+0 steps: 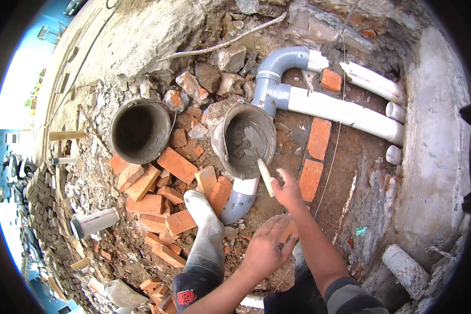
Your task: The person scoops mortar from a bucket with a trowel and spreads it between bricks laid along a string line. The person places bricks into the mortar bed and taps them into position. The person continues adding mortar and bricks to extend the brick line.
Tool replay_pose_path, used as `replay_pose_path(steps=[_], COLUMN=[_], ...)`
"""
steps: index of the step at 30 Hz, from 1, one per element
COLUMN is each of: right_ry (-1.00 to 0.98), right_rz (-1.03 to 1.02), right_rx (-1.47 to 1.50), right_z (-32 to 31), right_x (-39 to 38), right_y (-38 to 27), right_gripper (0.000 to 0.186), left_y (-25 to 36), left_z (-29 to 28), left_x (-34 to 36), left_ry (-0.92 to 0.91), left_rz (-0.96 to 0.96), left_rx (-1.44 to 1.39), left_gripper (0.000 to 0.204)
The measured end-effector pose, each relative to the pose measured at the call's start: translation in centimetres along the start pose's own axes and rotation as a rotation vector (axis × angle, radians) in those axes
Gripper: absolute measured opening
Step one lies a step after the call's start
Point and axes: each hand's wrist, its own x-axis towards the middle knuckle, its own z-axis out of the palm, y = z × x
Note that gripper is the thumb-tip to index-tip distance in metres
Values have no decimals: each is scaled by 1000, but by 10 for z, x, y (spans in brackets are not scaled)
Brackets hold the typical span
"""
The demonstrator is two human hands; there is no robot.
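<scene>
A bucket of wet grey mortar (246, 137) stands in front of me, with the wooden handle of a tool (266, 178), probably a trowel, leaning out over its near rim. The tool's head is hidden in the mortar. Beside this handle is my right hand (289, 192), thumb and fingers apart, not closed around it. My left hand (267, 246) hovers lower down, fingers stretched out and thumb spread. Partly behind its fingers shows an orange brick (289, 230); whether they touch cannot be made out. Farther on, two bricks (310, 180) lie end to end beside a taut string (331, 172).
A dark bucket (140, 131) stands left of the mortar. Loose bricks (165, 196) are heaped around my left boot (204, 214). White pipes (345, 112) with grey elbow fittings (285, 60) cross the far side. A concrete wall (429, 141) rises at right; rubble (193, 86) lies behind.
</scene>
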Motion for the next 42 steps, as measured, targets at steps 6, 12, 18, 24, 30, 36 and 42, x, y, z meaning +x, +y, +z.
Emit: replay_pose_path(steps=[6,12,18,24,30,36,42], right_ry=[-255,-287,-112,0,-37,-163,-115], right_rz=[237,195,219,217,297,199,370], right_rx=[-172,-374,-190,662,629,715,1131], right_z=[44,-25,-47,19,78,75,30], right_x=[27,-12,-14,64,128,142,112], right_y=[-27,-35,-54,-142,-175,-147,-151], right_gripper=[53,45,37,27,31,27,27], left_y=[-16,-24,-27,-32,-43,-53,-60], left_z=[-37,-66,-97,-111,-117,-108,-93], left_x=[7,8,14,14,6,-4,-8], left_ry=[161,257,386,494,623,628,581], left_rz=[-51,-28,-37,-84,-133,-187,-279], left_rx=[-26,-135,-173,-278,-299,-385,-359], left_gripper=[42,41,39,39,41,44,50])
